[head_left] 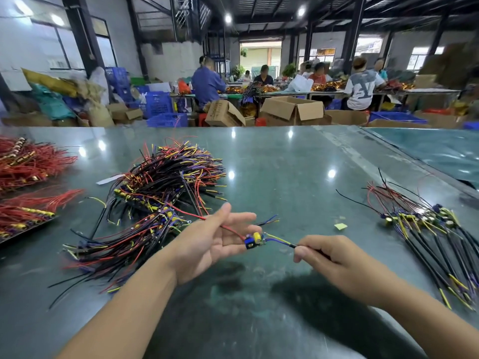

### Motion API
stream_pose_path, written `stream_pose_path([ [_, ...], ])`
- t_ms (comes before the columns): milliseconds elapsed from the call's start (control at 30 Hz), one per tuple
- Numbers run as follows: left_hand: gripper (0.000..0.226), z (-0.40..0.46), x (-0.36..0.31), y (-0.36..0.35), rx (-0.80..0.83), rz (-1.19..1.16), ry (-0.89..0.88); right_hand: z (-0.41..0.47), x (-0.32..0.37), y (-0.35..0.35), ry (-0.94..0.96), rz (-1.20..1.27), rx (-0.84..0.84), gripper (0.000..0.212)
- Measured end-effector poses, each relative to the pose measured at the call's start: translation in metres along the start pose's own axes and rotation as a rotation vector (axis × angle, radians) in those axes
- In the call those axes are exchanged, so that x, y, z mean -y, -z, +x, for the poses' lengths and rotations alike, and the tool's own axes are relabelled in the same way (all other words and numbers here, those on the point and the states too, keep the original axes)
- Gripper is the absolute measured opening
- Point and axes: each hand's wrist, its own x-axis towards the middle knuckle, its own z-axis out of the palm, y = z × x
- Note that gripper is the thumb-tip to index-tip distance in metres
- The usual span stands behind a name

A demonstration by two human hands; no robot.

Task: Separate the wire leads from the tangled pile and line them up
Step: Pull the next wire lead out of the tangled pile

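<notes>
Right hand (334, 263) pinched the black cable of one wire lead (255, 240) above the table (298, 164), likely to draw it free of the tangled pile (155, 193). Left hand (207, 242) lay open, fingers relaxed, steadying its red wire. Lined-up leads (427, 234) sat at right, well apart.
</notes>
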Motion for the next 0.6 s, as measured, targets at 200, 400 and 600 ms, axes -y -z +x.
stream_pose_path([
  [200,0.029,-0.002,-0.003,0.008,-0.091,0.121,-0.147,-0.003,-0.008,0.018,-0.048,0.041,-0.039,0.035],
  [400,0.026,0.007,-0.004,0.019,-0.284,0.026,-0.234,-0.004,-0.014,0.031,-0.051,0.026,-0.108,0.033],
  [600,0.044,0.01,0.0,0.023,-0.391,0.135,-0.239,-0.004,-0.02,0.035,-0.049,0.052,-0.068,0.026],
])
